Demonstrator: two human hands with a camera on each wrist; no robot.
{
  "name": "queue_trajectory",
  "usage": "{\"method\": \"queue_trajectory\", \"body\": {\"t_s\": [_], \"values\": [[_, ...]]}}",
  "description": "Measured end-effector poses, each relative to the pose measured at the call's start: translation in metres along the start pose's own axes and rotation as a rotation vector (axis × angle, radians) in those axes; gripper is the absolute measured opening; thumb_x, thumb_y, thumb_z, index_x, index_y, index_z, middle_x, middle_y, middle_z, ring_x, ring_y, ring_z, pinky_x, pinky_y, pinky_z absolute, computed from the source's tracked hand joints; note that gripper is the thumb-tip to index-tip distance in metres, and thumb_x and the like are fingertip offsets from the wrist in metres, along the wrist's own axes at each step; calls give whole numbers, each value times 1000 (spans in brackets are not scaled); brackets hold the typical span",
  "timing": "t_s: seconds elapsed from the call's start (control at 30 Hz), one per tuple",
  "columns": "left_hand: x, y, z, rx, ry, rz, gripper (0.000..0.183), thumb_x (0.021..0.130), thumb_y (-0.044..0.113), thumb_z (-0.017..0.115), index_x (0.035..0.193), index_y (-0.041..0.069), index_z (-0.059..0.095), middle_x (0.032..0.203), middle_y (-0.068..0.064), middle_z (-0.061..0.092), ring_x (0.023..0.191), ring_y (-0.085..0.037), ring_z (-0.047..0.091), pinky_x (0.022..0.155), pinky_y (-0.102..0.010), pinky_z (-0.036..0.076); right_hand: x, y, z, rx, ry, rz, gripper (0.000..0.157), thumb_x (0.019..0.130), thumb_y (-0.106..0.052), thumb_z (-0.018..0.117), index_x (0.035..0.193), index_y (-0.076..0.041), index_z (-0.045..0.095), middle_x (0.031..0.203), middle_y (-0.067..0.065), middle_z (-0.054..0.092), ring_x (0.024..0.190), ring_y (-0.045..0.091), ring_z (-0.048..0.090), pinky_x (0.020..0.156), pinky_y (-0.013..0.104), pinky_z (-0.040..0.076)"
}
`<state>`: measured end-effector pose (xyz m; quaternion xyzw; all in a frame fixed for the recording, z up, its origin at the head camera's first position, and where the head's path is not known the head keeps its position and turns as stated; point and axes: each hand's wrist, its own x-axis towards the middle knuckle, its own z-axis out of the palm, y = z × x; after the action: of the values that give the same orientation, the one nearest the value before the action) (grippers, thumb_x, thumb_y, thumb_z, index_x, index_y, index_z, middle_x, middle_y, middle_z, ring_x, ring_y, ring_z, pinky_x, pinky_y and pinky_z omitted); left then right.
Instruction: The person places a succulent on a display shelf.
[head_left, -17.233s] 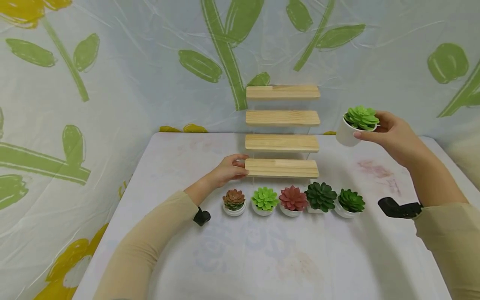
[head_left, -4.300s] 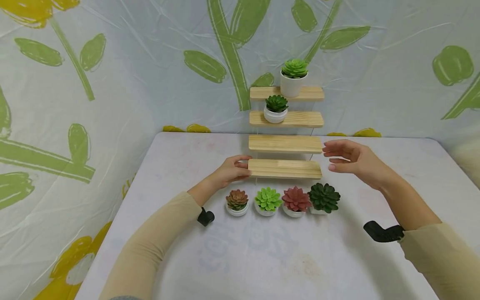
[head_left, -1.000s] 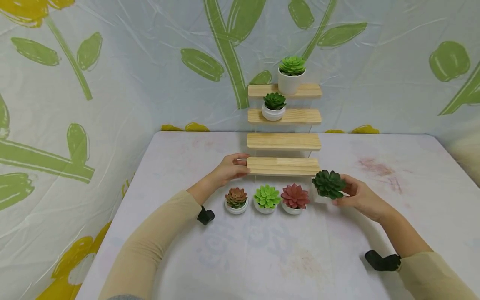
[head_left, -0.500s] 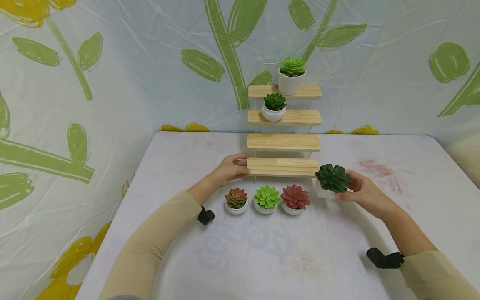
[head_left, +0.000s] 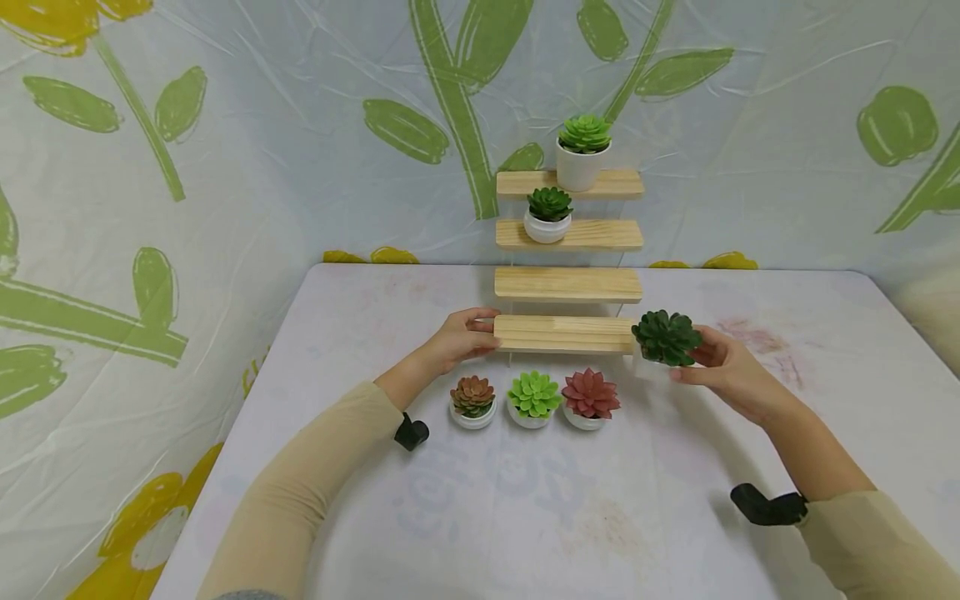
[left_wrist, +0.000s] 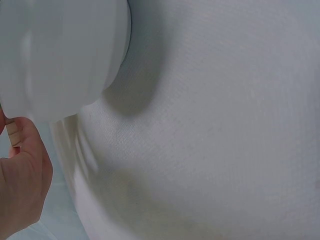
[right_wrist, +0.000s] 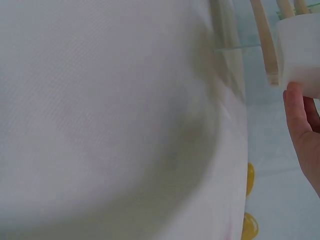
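Note:
My right hand (head_left: 731,371) grips the white pot (right_wrist: 302,55) of a dark green succulent (head_left: 666,337), raised beside the right end of the lowest shelf. In the right wrist view the thumb and fingers lie against the pot's side. My left hand (head_left: 459,340) pinches the left end of the lowest wooden shelf board (head_left: 566,333); the left wrist view shows the board's end (left_wrist: 14,134) between thumb and fingers. A bright green succulent in a tall white pot (head_left: 579,167) stands on the top shelf, and a green one in a round pot (head_left: 547,227) on the second.
In front of the four-tier stand, a brown succulent (head_left: 472,396), a light green one (head_left: 534,394) and a red one (head_left: 591,393) stand in a row on the white-covered table (head_left: 540,517). A flower-printed curtain (head_left: 285,125) hangs behind.
The dark green succulent has left the right end of the front row and risen with my right hand. Earlier, two others went onto the upper shelves. My left hand keeps its place.

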<state>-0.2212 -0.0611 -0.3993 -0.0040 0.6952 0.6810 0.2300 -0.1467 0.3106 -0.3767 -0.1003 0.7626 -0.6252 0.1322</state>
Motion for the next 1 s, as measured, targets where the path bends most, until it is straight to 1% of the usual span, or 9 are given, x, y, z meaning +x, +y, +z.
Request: {"method": "queue_trajectory", "body": {"t_s": [0.07,0.13,0.3,0.53,0.63,0.73,0.87,0.97,1.0], "values": [[0,0,0,1,1,0,55,83,-9,63,134,4,48,116,-17,53,92,-21,57,77,-27,53,2,-3,-1,8,6,6,51,85,9,60,121,-24,45,115,-13,53,104,-2,50,78,16,50],[0,0,0,0,3,-1,55,83,-9,63,134,4,48,116,-17,53,92,-21,57,77,-27,53,3,-6,-1,-9,12,14,50,85,7,61,121,-24,44,116,-13,52,105,-2,48,79,16,49],[1,1,1,-4,5,-5,55,83,-10,63,134,4,48,118,-18,52,94,-22,56,76,-26,53,6,-15,-2,-81,35,31,49,88,-2,62,125,-25,40,117,-13,48,106,0,45,81,13,47],[1,0,1,-2,8,-10,54,83,-9,63,134,4,48,120,-19,52,96,-23,57,78,-27,53,12,-22,-4,4,57,11,47,87,2,62,123,-22,44,113,-9,54,98,3,54,79,14,48],[2,1,0,-3,8,-10,54,83,-10,63,134,4,49,119,-19,52,94,-22,57,79,-28,53,14,-27,-6,5,81,29,47,87,0,62,124,-21,42,112,-8,52,98,4,53,79,13,48],[2,1,0,-6,8,-10,54,83,-10,62,134,4,49,119,-19,53,92,-21,58,80,-28,53,18,-33,-6,24,103,25,46,87,0,62,124,-20,43,112,-6,51,98,6,53,79,12,48],[0,2,1,-3,9,-11,54,83,-9,62,134,4,48,120,-19,52,93,-22,58,80,-29,53,23,-40,-6,103,115,-10,44,86,5,61,121,-18,46,109,-3,52,94,7,54,78,14,49],[-1,2,1,-1,11,-13,55,83,-10,62,134,4,48,119,-19,52,95,-22,57,81,-29,52,27,-46,-6,139,122,-18,42,86,6,60,118,-18,47,109,-1,49,92,7,53,77,13,49],[-1,2,1,-2,12,-14,55,83,-10,62,134,4,48,119,-19,52,95,-23,57,81,-29,52,28,-49,-6,134,125,-16,41,86,5,61,117,-18,47,109,-1,48,92,7,52,77,13,48]]}}
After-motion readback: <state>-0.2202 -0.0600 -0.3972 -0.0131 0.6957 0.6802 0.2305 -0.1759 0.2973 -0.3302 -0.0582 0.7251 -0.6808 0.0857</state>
